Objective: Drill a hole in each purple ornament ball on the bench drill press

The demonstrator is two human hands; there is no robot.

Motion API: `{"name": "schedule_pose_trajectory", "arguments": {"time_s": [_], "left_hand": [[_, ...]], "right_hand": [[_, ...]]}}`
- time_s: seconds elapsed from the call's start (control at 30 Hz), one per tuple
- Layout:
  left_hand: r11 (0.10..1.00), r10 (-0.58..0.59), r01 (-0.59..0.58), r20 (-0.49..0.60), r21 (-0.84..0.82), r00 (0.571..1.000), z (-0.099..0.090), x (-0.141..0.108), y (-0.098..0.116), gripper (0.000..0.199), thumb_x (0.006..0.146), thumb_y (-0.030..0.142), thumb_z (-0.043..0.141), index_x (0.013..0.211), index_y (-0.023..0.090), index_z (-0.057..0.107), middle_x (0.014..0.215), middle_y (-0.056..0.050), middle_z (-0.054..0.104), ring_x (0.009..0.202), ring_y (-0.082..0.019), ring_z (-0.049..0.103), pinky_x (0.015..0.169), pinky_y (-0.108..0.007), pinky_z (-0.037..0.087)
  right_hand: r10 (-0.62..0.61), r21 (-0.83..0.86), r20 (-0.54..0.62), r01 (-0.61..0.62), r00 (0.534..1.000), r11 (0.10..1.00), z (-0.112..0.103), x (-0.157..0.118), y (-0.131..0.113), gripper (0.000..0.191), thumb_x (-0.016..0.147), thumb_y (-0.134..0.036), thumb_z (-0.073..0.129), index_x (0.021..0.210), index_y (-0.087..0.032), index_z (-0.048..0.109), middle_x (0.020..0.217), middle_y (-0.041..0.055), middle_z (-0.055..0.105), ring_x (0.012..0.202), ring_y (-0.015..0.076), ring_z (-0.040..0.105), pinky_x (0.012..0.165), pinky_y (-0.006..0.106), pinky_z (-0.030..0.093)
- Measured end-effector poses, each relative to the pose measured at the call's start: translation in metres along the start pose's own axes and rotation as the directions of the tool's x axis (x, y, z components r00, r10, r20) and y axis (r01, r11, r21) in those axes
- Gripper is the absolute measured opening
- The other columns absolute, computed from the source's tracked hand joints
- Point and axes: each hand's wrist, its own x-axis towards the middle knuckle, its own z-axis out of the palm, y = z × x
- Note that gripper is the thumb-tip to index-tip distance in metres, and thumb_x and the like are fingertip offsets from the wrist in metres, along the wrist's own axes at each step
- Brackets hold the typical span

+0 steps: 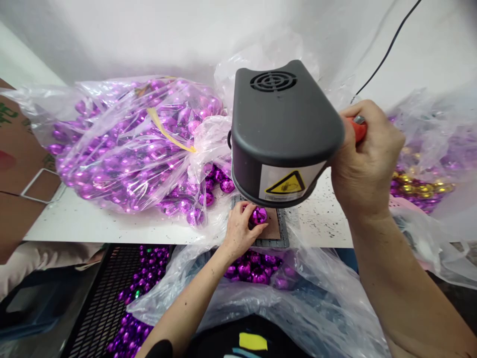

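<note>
My left hand (242,228) pinches a shiny purple ball (260,215) between thumb and fingers, over a brown pad on a grey base plate (274,243). Just above it looms a dark grey machine head (286,129) with a round vent on top and a yellow warning label (285,183). My right hand (367,154) is closed around a red handle (358,129) at the right side of that machine. The machine's head hides the far part of the plate and whatever lies beneath it.
A clear bag of purple balls (122,149) lies on the white table (130,228) at left; another bag (428,169) shows gold and purple at right. An open plastic bag with purple balls (253,268) hangs below the edge, beside a black crate (100,293). A cable (391,47) runs behind.
</note>
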Motion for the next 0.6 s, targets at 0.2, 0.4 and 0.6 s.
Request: {"name": "schedule_pose_trajectory", "arguments": {"time_s": [0.2, 0.4, 0.6], "left_hand": [[0.999, 0.003, -0.007, -0.094, -0.037, 0.996, 0.014, -0.002, -0.003, 0.050, 0.083, 0.031, 0.078, 0.128, 0.020, 0.057, 0.127, -0.011, 0.063, 0.126, -0.030, 0.054, 0.116, -0.051, 0.032], [0.991, 0.018, -0.012, 0.040, -0.134, 0.999, 0.012, -0.001, -0.005, 0.040, 0.093, 0.034, 0.066, 0.127, 0.017, 0.054, 0.116, -0.011, 0.066, 0.119, -0.027, 0.059, 0.121, -0.057, 0.026], [0.989, 0.010, 0.005, 0.102, -0.145, 0.995, 0.011, -0.001, -0.005, 0.037, 0.095, 0.037, 0.060, 0.129, 0.022, 0.058, 0.126, -0.012, 0.065, 0.126, -0.029, 0.056, 0.123, -0.059, 0.025]], "right_hand": [[0.001, 0.023, -0.007, -0.001, 1.000, 1.000, -0.001, -0.001, 0.002, 0.058, 0.089, -0.069, 0.049, 0.077, -0.012, 0.052, 0.064, -0.0041, 0.037, 0.062, 0.0015, 0.030, 0.057, 0.020, 0.025], [0.000, 0.016, -0.043, 0.001, 0.999, 1.000, -0.001, -0.001, 0.004, 0.040, 0.091, -0.049, 0.060, 0.078, -0.011, 0.055, 0.067, -0.0033, 0.041, 0.066, 0.0011, 0.037, 0.059, 0.018, 0.028], [-0.213, -0.151, -0.120, 0.194, 0.970, 0.969, -0.012, -0.030, 0.007, 0.020, 0.095, -0.035, 0.056, 0.090, -0.018, 0.064, 0.081, -0.0012, 0.057, 0.071, 0.0028, 0.048, 0.066, 0.022, 0.039]]}}
